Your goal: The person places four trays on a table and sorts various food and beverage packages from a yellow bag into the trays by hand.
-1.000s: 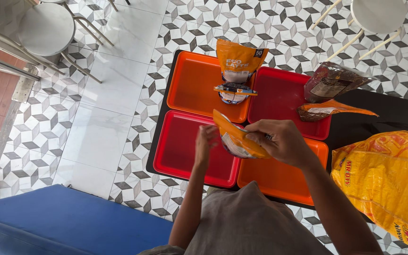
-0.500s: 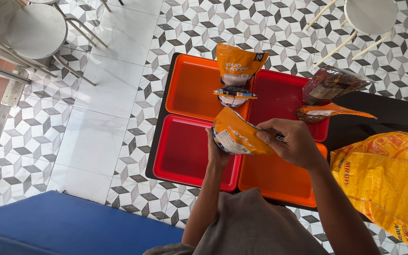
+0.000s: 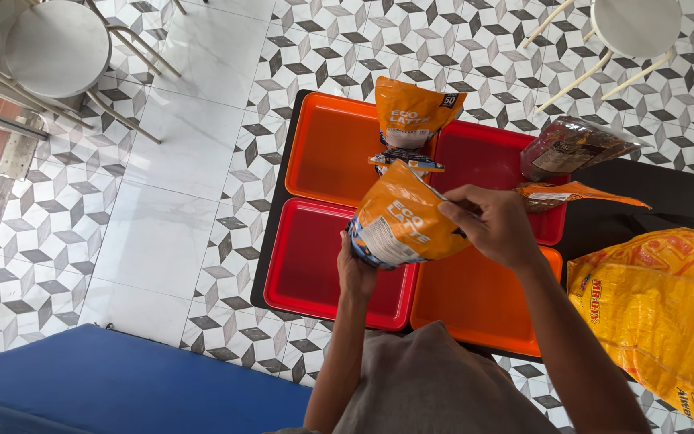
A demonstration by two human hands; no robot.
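- Head view: both hands hold an orange pouch [image 3: 402, 225] above the red tray [image 3: 307, 257]; the left hand [image 3: 355, 269] closes its grip under the bottom, the right hand [image 3: 487, 225] pinches the top.
- Judged step: handling the pouch; setting it down calls for a steady lowering into a tray.

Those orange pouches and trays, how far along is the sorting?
Looks early. One orange pouch already stands on the far orange tray. A second pouch is held in both hands, left hand below, right hand at the top. The near red tray and near orange tray look bare.
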